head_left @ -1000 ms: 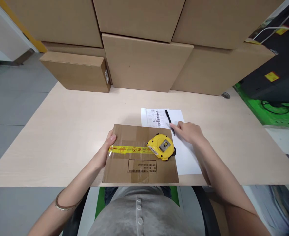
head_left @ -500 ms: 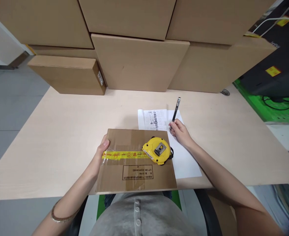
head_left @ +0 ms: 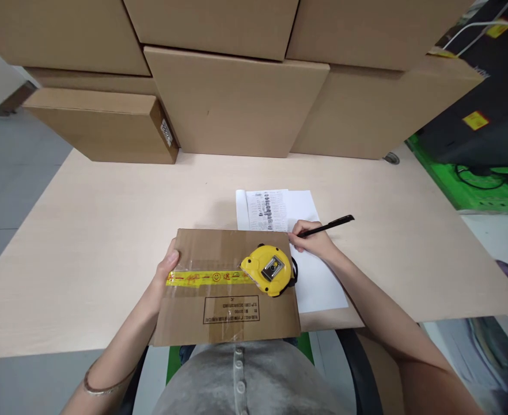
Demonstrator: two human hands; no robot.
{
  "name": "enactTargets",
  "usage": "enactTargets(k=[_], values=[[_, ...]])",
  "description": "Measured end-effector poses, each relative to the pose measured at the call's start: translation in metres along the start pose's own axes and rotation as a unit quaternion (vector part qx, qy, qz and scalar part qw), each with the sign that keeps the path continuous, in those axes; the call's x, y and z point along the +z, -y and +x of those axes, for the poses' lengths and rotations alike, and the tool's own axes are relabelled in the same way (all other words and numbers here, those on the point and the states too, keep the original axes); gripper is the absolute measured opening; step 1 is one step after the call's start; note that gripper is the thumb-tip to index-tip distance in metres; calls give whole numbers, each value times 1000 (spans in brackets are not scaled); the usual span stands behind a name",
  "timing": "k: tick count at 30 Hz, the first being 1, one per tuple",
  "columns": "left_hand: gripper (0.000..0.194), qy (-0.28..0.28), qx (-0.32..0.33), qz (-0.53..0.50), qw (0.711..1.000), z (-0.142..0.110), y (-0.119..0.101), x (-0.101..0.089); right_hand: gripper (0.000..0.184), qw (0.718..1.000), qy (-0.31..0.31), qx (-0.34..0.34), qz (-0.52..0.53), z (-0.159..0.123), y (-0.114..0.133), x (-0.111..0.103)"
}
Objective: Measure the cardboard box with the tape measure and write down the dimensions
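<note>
"Brown cardboard, a flat box [head_left: 219, 253] with a yellow printed tape strip [head_left: 202, 278] across its top. How is it held, from the head view?"

"By the left hand [head_left: 166, 268], closed on its left side: thumb over the top face, the other fingers mostly hidden. I'd say that grip steadies it."

"And does the box rest on the pale wooden table [head_left: 107, 230]?"

"I can't tell. It lies just right of that hand, its near side reaching the table's front edge."

"What about the right hand [head_left: 317, 242]?"

"Fingers together around a slim black pen [head_left: 336, 222], its shaft slanting up and away to the right. Probably a writing grip, though the fingers hide the tip."

"Right beside the box's far right corner, then."

"Yes, over a blank white sheet [head_left: 318, 282]. A white printed paper [head_left: 266, 210] lies beyond and left of that hand, print uncovered, perhaps so it can be read."

"The yellow and black tape measure [head_left: 269, 270]?"

"On top of the box, nearer the right hand, touched by neither. Handy there, I'd guess."
</note>
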State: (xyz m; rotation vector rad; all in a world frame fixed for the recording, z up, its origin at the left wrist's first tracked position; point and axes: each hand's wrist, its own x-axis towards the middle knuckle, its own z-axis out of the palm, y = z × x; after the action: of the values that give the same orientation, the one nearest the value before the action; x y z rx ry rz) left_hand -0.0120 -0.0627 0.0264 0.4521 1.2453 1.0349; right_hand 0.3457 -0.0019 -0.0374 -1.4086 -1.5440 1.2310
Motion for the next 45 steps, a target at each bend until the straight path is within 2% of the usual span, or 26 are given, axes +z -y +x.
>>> enactTargets(k=[6,10,13,17,20,25,31,36,40,45], values=[[30,-46,48,-3,998,-4,-3,-5,51,1000,-8,-2,4,4,-2,2],[37,-43,2,-20,999,-3,-9,-8,55,1000,-22,0,10,-1,5,-1],[43,-58,-51,-22,997,-2,-12,-7,52,1000,-13,4,6,-22,15,-1],[50,-70,-55,-24,996,-4,-12,-4,46,1000,22,9,-6,-58,20,12],[48,-60,-66,-37,995,-6,-11,-4,46,999,39,14,0,-71,13,28],[46,-36,-58,-49,996,-5,-8,-7,40,999,50,15,11,-71,4,38],[21,-60,-27,-76,995,-5,-6,-8,32,997,72,13,13,-71,5,40],[25,-69,5,-90,994,-9,-4,-9,30,997,75,11,10,-71,6,41],[22,-64,0,-105,992,-8,-3,-9,30,998,67,12,9,-71,7,41],[18,-54,34,-124,990,-4,-2,-7,29,997,71,12,4,-70,7,41]])
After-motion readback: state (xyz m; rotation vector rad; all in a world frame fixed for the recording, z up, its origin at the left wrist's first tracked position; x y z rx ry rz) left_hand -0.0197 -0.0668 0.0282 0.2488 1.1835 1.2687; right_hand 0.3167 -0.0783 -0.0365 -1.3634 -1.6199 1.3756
